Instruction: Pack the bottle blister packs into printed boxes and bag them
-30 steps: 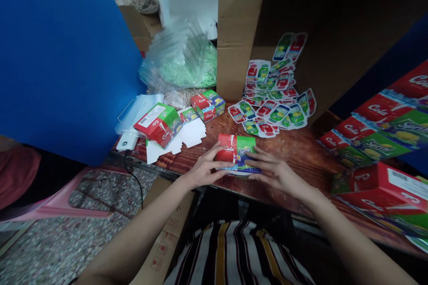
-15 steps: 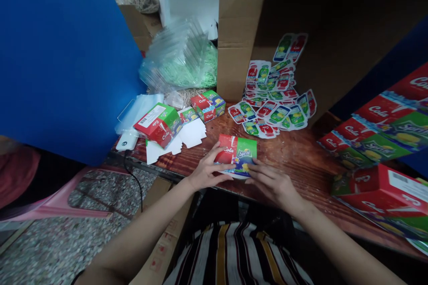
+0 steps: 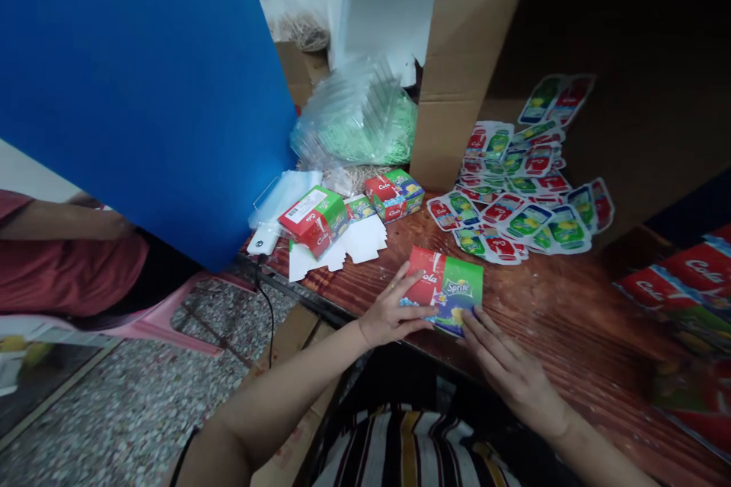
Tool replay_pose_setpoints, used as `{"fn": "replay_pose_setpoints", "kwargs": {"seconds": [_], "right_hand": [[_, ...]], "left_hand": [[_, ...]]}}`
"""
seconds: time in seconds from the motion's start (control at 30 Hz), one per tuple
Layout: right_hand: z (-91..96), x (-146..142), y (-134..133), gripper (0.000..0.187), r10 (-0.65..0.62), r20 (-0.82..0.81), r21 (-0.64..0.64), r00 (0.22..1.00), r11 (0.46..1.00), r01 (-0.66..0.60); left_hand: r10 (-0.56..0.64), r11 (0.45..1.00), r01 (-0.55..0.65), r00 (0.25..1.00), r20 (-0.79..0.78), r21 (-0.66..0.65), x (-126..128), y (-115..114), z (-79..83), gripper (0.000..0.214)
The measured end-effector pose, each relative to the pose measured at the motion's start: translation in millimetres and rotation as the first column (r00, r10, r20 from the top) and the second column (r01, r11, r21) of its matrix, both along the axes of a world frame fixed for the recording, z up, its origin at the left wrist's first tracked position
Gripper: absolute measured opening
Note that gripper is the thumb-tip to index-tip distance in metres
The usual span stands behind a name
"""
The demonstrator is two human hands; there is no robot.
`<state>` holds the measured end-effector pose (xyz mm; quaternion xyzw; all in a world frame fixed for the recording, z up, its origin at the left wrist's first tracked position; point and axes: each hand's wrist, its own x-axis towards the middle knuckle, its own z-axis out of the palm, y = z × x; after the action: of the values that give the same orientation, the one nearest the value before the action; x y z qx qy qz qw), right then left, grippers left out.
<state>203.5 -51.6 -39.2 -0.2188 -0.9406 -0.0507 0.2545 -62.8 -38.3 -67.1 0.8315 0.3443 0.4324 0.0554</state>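
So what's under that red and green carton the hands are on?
The flat carton lies on the wooden table, left hand pressing its left edge, right hand at its near corner. Only bare wood shows around it; whatever is beneath it is covered.
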Motion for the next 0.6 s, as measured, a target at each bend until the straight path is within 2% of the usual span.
{"fn": "replay_pose_setpoints", "kwargs": {"seconds": [0.13,0.23,0.3,0.37,0.4,0.43,0.5,0.53,0.57,0.6], "right_hand": [[-2.2,-7,-2,0.057,-0.015,-0.054,0.023,0.998,1.0,0.016],[0.8,-10,-2,0.052,-0.055,-0.161,-0.008,0.985,0.998,0.055],[4.2,-9,2,0.037,-0.091,-0.242,-0.117,0.966,0.991,0.064],[7.8,-8,11,0.018,-0.217,-0.351,-0.313,0.911,0.944,0.104],[9.4,-8,17,0.016,-0.342,-0.412,-0.427,0.845,0.891,0.153],[10.8,-8,24,0.02,-0.487,-0.453,-0.541,0.747,0.816,0.205],[12.4,-10,39,0.038,-0.731,-0.431,-0.736,0.529,0.624,0.262],[12.9,-11,45,0.047,-0.787,-0.372,-0.807,0.492,0.536,0.248],[13.2,-13,50,0.051,-0.797,-0.304,-0.859,0.522,0.466,0.211],[13.4,-14,54,0.051,-0.77,-0.245,-0.898,0.589,0.409,0.161]], "left_hand": [[0.011,1.0,-0.011,0.993,0.115,0.0,3,0,-1.4,0.025],[0.038,0.998,-0.029,0.979,0.198,-0.049,9,-4,1.1,0.022],[0.078,0.994,-0.057,0.965,0.25,-0.089,16,-7,3.7,0.019],[0.12,0.99,-0.09,0.947,0.299,-0.111,25,-10,6.9,0.017],[0.138,0.988,-0.105,0.937,0.321,-0.117,29,-11,8.9,0.015],[0.154,0.985,-0.119,0.927,0.341,-0.122,33,-13,11.3,0.014],[0.182,0.979,-0.134,0.911,0.371,-0.152,39,-15,16.4,0.008],[0.194,0.975,-0.134,0.903,0.384,-0.18,40,-16,18.7,0.004],[0.208,0.967,-0.127,0.893,0.4,-0.219,41,-17,20.5,0.003],[0.228,0.955,-0.117,0.877,0.423,-0.273,41,-18,21.5,0.005]]}}
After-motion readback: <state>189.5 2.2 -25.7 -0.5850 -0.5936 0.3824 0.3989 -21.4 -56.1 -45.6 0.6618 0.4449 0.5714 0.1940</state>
